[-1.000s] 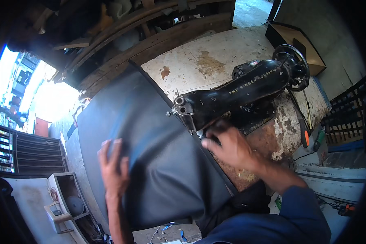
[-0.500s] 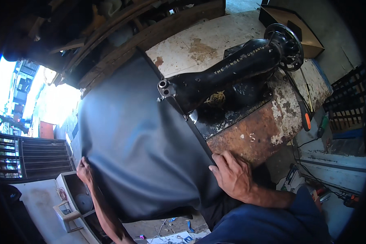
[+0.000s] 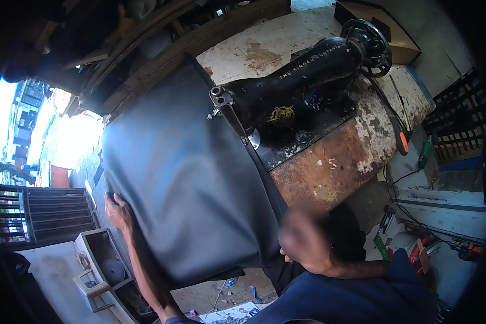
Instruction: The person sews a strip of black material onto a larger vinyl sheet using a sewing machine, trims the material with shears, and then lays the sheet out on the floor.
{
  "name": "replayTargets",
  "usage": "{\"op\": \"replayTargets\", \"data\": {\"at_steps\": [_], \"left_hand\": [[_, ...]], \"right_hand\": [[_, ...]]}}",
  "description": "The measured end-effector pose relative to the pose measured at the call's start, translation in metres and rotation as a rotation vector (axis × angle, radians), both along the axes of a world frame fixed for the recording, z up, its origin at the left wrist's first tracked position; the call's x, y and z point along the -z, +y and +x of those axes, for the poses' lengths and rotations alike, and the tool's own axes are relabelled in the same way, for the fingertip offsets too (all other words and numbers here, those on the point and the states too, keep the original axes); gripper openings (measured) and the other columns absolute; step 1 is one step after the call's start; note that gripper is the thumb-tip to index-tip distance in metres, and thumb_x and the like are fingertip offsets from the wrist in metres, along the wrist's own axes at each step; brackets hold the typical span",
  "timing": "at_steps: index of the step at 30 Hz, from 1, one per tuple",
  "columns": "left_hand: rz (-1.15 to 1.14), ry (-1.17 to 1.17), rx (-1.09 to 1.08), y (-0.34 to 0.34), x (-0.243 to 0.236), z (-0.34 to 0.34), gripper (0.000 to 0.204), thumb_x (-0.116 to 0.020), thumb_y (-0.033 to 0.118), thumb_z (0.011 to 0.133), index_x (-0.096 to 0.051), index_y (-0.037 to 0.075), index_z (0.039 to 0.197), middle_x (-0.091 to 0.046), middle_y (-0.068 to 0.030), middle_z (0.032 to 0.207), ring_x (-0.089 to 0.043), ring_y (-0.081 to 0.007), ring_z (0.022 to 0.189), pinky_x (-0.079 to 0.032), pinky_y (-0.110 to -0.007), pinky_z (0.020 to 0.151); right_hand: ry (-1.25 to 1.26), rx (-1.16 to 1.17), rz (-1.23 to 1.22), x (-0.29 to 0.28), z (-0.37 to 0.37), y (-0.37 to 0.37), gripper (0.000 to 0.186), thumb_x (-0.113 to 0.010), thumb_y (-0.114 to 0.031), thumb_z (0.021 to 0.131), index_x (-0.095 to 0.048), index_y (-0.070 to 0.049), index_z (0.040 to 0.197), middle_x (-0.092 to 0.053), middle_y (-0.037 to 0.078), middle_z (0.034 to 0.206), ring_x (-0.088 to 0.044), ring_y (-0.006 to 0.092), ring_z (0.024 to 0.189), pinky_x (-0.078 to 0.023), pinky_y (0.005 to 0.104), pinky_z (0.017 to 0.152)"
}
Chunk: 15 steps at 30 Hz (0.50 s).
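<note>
A large black sheet of leather-like material spreads over the table's left side and droops toward me in soft folds. Its right edge, folded into a narrow strip, passes under the head of a black sewing machine. At the sheet's left edge lies my left hand, fingers stretched out and touching the border. My right hand is near the lower right corner of the sheet, beside the folded edge. A blur covers its fingers, so their grip is hidden.
The worn table has peeling paint. A screwdriver with an orange-and-black handle lies at its right edge. A wooden box stands behind the handwheel. Lower left is a white cabinet with open compartments. Tools and cables lie at lower right.
My left hand has moved slightly up along the sheet's edge, its fingers loosening from a pinch. My right hand has shifted a little down, away from the strip. The view has shifted slightly.
</note>
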State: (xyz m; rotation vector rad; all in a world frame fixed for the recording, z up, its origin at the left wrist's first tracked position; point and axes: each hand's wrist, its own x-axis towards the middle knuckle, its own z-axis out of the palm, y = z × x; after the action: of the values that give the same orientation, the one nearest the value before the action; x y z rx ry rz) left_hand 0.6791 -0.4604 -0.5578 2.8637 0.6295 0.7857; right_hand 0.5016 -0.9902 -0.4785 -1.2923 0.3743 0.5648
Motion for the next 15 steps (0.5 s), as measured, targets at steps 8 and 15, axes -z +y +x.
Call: {"op": "replayTargets", "data": {"at_steps": [8,15], "left_hand": [[-0.024,0.257,0.193,-0.117,0.008,-0.038,0.049,-0.050,0.036,0.107,-0.056,0.009,0.147,-0.050,-0.0191,0.155,-0.043,-0.0380,0.145,-0.031,-0.054,0.119],[-0.011,0.237,0.214,-0.121,0.008,-0.036,0.047,-0.050,0.033,0.106,-0.058,0.007,0.144,-0.053,-0.0201,0.151,-0.045,-0.0375,0.143,-0.030,-0.051,0.120]], "right_hand": [[0.184,0.036,0.239,0.090,-0.057,-0.016,0.038,-0.061,-0.012,0.105,-0.036,-0.003,0.132,-0.068,0.015,0.085,-0.071,0.0209,0.069,-0.060,0.0333,0.062],[0.006,-0.237,0.282,0.148,-0.043,-0.040,0.024,-0.068,-0.019,0.102,-0.068,0.004,0.095,-0.073,0.012,0.088,-0.072,0.0182,0.074,-0.059,0.0293,0.070]]}}
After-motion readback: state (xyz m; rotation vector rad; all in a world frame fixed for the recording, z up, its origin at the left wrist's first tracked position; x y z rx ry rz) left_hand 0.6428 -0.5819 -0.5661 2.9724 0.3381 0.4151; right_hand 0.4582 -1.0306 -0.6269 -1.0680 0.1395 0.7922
